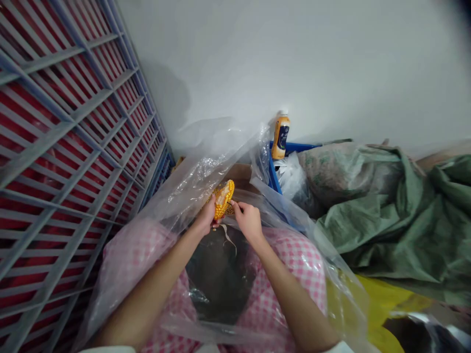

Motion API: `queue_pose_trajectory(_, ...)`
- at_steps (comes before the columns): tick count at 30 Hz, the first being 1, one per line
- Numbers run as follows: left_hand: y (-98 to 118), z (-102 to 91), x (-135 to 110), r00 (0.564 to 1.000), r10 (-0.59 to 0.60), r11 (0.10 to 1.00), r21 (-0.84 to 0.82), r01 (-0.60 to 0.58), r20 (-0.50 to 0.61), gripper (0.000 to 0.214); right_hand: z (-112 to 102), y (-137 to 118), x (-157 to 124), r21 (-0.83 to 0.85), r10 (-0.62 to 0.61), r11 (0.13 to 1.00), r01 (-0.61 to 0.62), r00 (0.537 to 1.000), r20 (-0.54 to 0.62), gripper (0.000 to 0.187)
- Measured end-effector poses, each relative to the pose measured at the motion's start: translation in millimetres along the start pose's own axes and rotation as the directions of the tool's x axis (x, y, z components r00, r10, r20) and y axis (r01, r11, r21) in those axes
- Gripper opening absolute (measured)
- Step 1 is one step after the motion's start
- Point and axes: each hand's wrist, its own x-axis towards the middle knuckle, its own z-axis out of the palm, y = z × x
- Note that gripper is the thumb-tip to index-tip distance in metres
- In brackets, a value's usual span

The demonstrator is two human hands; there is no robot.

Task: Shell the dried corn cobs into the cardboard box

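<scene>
My left hand [206, 215] is closed around a yellow corn cob [223, 198], holding it upright over a clear plastic bag [191, 186]; part of the cob is bare of kernels. My right hand [248, 218] is pinched on a thin dark tool [231, 205] whose tip touches the cob. Both hands hover above my lap, which is covered by pink checked cloth [287, 274] under the plastic sheet. A pale strand [228, 239] hangs below the hands.
A red and blue slatted rack [66, 147] fills the left. An orange bottle [281, 134] stands on a blue crate [274, 176] by the white wall. Green sacks [386, 215] and a yellow bag [382, 299] lie at right.
</scene>
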Motion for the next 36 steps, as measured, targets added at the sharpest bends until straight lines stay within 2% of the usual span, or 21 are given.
queue_pose_trajectory(5, -3, -4.8, 6, 0.987, -0.124, 0.978, -0.155, 0.138, 0.098, 0.04, 9, 1, -2, 0.116, 0.039, 0.993, -0.037, 0.999, -0.01, 0.048)
queue_pose_trajectory(8, -1, -5.4, 4, 0.981, -0.129, 0.976, -0.154, 0.151, 0.143, 0.04, 3, 0, 0, 0.14, 0.04, 0.989, -0.037, 0.999, -0.013, 0.049)
queue_pose_trajectory(10, 2, -5.0, 2, 0.98, -0.118, 0.978, -0.153, 0.143, 0.16, 0.04, -5, -1, 2, 0.097, 0.017, 0.995, -0.018, 1.0, 0.014, 0.049)
queue_pose_trajectory(12, 4, -4.2, -1, 0.986, -0.098, 0.986, -0.124, 0.115, 0.134, 0.042, -15, -3, 3, 0.009, -0.007, 1.0, 0.007, 0.999, 0.048, 0.047)
queue_pose_trajectory(16, 8, -1.9, -3, 1.0, -0.005, 1.0, 0.009, 0.005, 0.005, 0.046, -31, -6, 4, -0.183, -0.029, 0.982, 0.046, 0.995, 0.094, 0.041)
queue_pose_trajectory(18, 9, -0.4, -3, 0.999, 0.031, 0.998, 0.055, -0.031, -0.009, 0.047, -34, -8, 3, -0.241, -0.044, 0.968, 0.071, 0.992, 0.118, 0.04)
queue_pose_trajectory(22, 7, 1.7, -2, 0.997, 0.072, 0.986, 0.151, -0.066, -0.03, 0.049, -33, -10, 3, -0.297, -0.088, 0.946, 0.13, 0.985, 0.15, 0.038)
queue_pose_trajectory(25, 5, 1.8, -2, 0.998, 0.05, 0.983, 0.179, -0.041, -0.045, 0.049, -28, -8, 2, -0.269, -0.121, 0.95, 0.158, 0.981, 0.148, 0.038)
queue_pose_trajectory(29, 2, 0.3, -3, 0.999, -0.02, 0.995, 0.097, 0.023, -0.027, 0.047, -18, -4, 1, -0.212, -0.118, 0.967, 0.141, 0.986, 0.117, 0.04)
queue_pose_trajectory(33, 2, -1.3, -1, 0.999, -0.034, 0.999, -0.038, 0.034, 0.012, 0.043, -7, -5, -3, -0.118, -0.103, 0.987, 0.109, 0.993, 0.063, 0.042)
queue_pose_trajectory(36, -1, -0.2, 0, 0.99, -0.087, 0.982, -0.159, 0.105, 0.111, 0.039, 0, -9, -5, -0.029, -0.08, 0.996, 0.081, 0.996, 0.05, 0.043)
